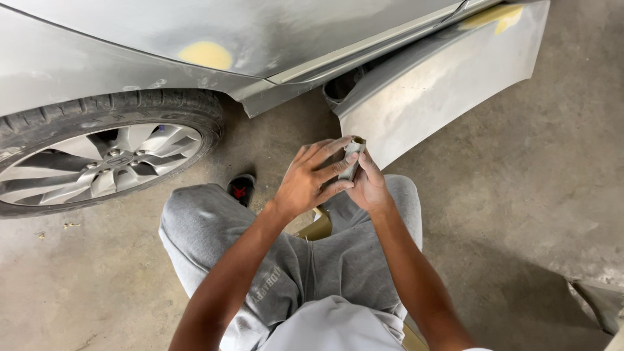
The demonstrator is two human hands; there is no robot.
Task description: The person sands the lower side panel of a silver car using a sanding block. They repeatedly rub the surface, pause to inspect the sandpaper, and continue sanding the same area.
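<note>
My left hand [312, 179] and my right hand [369, 185] meet above my knees, both gripping a small folded piece of grey sandpaper [353, 153]. The left fingers wrap over its front, the right hand backs it from behind. Just beyond the hands stands an open grey car door [442, 84], its lower panel sanded dull with a yellow filler patch [497, 16] at its top corner. The grey car body [130, 45] runs along the top left, with another yellow filler patch [207, 55] above the wheel arch.
A tyre with a silver alloy wheel [104, 162] sits at the left. I sit low in grey trousers [214, 227] on a tan stool [318, 226]. A dark shoe with red [242, 188] rests on the concrete floor [539, 182]. A grey object [601, 302] lies at lower right.
</note>
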